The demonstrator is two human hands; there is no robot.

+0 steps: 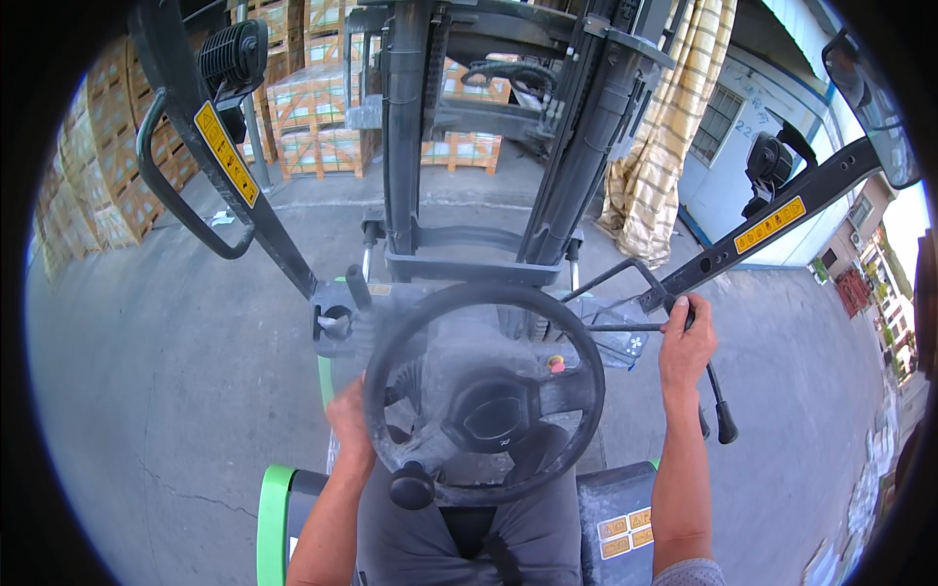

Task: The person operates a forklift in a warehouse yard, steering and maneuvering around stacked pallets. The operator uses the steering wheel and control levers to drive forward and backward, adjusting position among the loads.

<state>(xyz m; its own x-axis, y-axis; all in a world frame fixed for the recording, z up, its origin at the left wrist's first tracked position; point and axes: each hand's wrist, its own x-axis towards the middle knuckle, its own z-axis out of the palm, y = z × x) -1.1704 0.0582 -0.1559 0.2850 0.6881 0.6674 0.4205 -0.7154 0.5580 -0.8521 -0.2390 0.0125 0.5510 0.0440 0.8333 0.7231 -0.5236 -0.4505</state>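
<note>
To the right of the steering wheel (pixel 493 408), the right hand (pixel 688 342) is curling closed around a black lever (pixel 627 327). At the wheel's left rim, the left hand (pixel 350 418) is resting, fingers hidden; how closed, I cannot tell. Beyond the wheel, a mast (pixel 403 137) is rising.

Left forearm (pixel 337 508) is bare and angles inward from below, ending in the left grip (pixel 349 418), fingers mostly out of sight, so honestly can't tell how closed it is. Right forearm (pixel 681 479) is bare too, pretty much straight up, wrist roughly in line, and the right grip (pixel 688 350) sits higher, fingers curled in.
</note>
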